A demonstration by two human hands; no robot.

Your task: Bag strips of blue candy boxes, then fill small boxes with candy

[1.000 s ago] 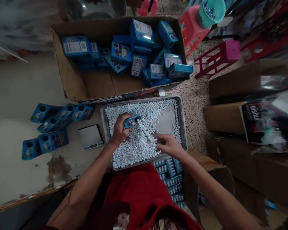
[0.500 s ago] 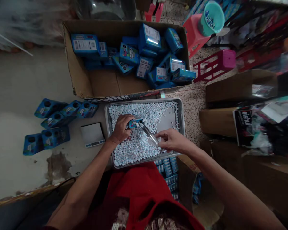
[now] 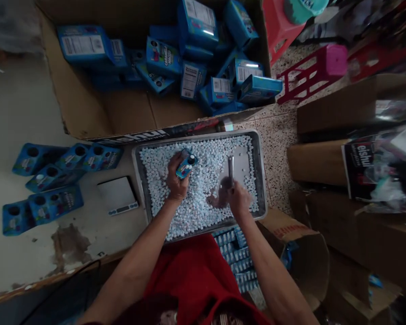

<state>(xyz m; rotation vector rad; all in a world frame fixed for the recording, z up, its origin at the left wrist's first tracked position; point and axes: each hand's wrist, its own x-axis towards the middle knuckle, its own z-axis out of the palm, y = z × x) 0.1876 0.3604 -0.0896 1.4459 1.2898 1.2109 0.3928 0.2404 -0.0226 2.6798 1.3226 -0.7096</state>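
A metal tray (image 3: pixel 137 169) lies in front of me, spread with small pale blue and white candies (image 3: pixel 189 210). My left hand (image 3: pixel 176 180) grips a small blue candy box (image 3: pixel 183 169) above the tray's left half. A few candies show at the box's top opening. My right hand (image 3: pixel 239 198) is closed on a metal scoop (image 3: pixel 230 169) over the right half, where part of the tray's bottom shows bare. That hand is somewhat blurred, and the scoop points away from me.
A large cardboard box (image 3: pixel 122 132) of blue boxes stands beyond the tray. More blue boxes with round holes (image 3: pixel 56 203) stand at left, beside a kitchen scale (image 3: pixel 118 195). A pink stool (image 3: pixel 334 61) and cartons (image 3: pixel 320 167) are at right.
My right hand has drawn the scoop away from the box's opening, rightward, and turned it to point forward. The box in my left hand has tilted more upright. The camera view has shifted closer.
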